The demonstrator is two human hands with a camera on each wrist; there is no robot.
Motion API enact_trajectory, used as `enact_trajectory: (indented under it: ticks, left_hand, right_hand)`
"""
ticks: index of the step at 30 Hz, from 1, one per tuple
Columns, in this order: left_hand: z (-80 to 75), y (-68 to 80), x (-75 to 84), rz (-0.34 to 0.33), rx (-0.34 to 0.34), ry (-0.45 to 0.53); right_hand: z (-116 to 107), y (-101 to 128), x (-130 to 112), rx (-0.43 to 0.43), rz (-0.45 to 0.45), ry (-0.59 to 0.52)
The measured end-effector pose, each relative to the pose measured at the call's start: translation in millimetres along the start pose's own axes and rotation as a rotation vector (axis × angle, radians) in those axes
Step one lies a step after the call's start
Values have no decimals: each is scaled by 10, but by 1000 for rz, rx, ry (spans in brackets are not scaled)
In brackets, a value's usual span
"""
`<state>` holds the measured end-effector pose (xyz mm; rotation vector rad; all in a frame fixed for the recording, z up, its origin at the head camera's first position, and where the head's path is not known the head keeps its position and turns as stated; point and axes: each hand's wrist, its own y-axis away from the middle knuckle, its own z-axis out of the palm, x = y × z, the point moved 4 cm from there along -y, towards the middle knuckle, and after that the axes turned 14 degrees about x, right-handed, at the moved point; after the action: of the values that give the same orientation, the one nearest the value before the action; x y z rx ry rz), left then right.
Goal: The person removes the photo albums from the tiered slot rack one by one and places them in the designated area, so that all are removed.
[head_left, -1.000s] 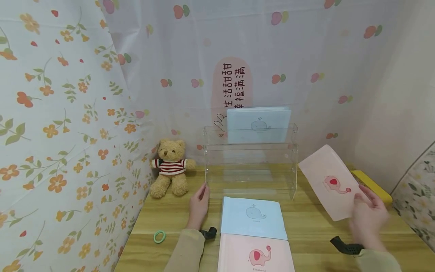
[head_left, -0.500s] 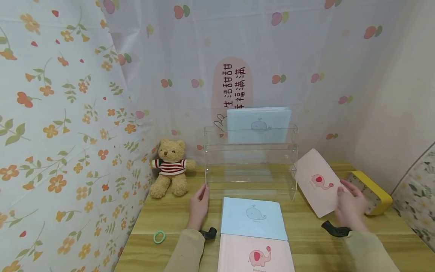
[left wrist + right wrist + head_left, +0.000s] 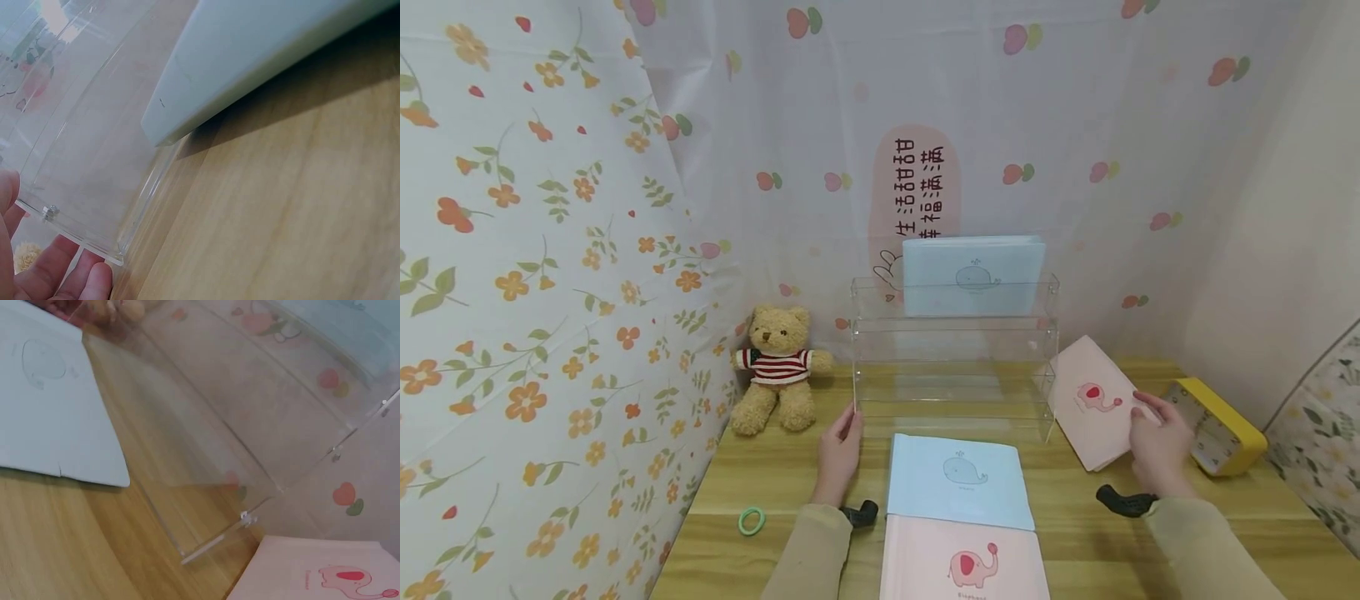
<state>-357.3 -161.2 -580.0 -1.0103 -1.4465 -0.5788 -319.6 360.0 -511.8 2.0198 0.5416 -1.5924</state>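
Note:
In the head view my left hand (image 3: 838,454) holds the lower left side of a clear acrylic tiered rack (image 3: 955,408). The left wrist view shows its fingers (image 3: 53,265) at the clear side panel's edge. Right of the rack, my right hand (image 3: 1161,442) grips a tilted pink book with an elephant (image 3: 1093,400) by its right side. The right wrist view shows part of that pink book (image 3: 350,569) beside the rack's corner; the right hand is out of sight there. A light blue whale book (image 3: 973,275) stands in the top tier.
Before the rack lie another blue whale book (image 3: 955,479) and a pink elephant book (image 3: 962,558), end to end. A teddy bear (image 3: 780,371) sits left of the rack, behind a green ring (image 3: 751,522). A yellow-framed box-like object (image 3: 1221,429) stands at the right. Patterned cloth (image 3: 1075,125) hangs behind.
My right hand has moved left with the pink book, bringing it close to the rack's right side. More of the yellow object shows now. The left hand stays at the rack.

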Motion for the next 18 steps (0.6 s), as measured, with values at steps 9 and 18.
enact_trajectory:
  ticks: [9, 18]
  left_hand:
    - [-10, -11, 1, 7, -3, -7]
    - [-12, -1, -12, 7, -16, -3]
  right_hand:
    - [79, 56, 31, -57, -279, 209]
    - [93, -12, 154, -46, -403, 299]
